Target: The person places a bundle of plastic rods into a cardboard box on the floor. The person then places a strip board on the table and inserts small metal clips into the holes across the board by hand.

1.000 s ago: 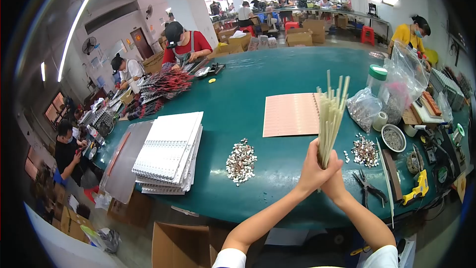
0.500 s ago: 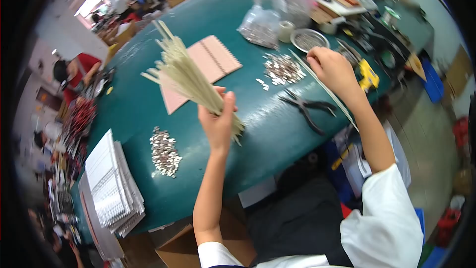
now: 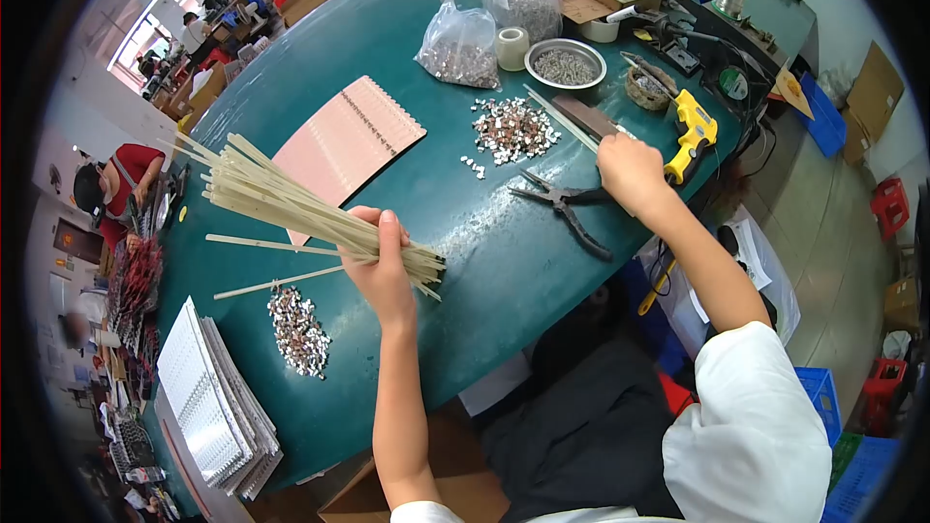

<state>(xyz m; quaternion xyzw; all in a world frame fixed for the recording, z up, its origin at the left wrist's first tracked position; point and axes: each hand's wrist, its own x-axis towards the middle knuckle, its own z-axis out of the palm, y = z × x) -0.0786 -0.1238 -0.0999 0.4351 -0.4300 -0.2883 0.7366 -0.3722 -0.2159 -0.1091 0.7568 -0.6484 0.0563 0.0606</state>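
My left hand (image 3: 381,257) is wrapped round a thick bundle of thin pale yellow-green sticks (image 3: 281,196), tilted with its fanned end to the left. Two sticks splay away below the rest. My right hand (image 3: 632,172) rests low over the table with curled fingers, across several pale sticks (image 3: 562,120) lying there. Its fingertips are partly hidden, so I cannot tell what they grip. Beside it lie a flat brown bar (image 3: 583,115) and black-handled pliers (image 3: 564,201), one handle running under the hand. A heap of small metal pieces (image 3: 515,130) is just left of these.
A pink spiral-bound pad (image 3: 349,140), another metal heap (image 3: 299,331) and stacked white perforated sheets (image 3: 203,392) occupy the left. Farther back are a bag of parts (image 3: 458,48), a tape roll (image 3: 512,47) and a metal bowl (image 3: 566,68). A yellow glue gun (image 3: 693,136) lies right.
My left hand has moved left and slightly down, tipping the bundle flatter. My right hand has slid nearer along the loose sticks. The camera view has shifted, uncovering the brown bar.
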